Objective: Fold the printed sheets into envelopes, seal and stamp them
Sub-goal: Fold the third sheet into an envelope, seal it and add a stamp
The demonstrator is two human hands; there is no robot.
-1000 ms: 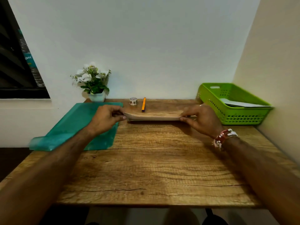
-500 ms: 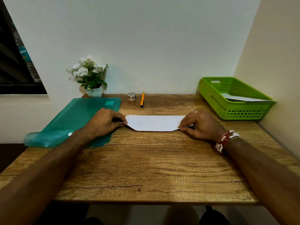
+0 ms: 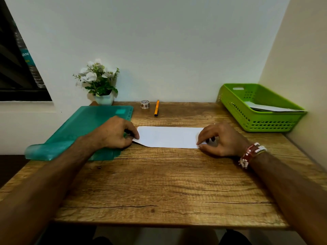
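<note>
A white envelope (image 3: 169, 137) lies flat on the wooden table (image 3: 159, 183), its long side running left to right. My left hand (image 3: 115, 133) pinches its left end between thumb and fingers. At the right end my right hand (image 3: 219, 139) pinches the lower right corner with curled fingers. A small roll of stamps or tape (image 3: 145, 104) and an orange pen (image 3: 156, 108) lie by the wall behind the envelope.
A green plastic basket (image 3: 247, 119) holding white paper stands at the back right. A teal plastic folder (image 3: 79, 131) covers the table's left side and overhangs its edge. A small white flower pot (image 3: 104, 99) stands at the back left corner.
The envelope came down from edge-on above the table to lying flat, and slid nearer to me. Both hands kept hold of its ends.
</note>
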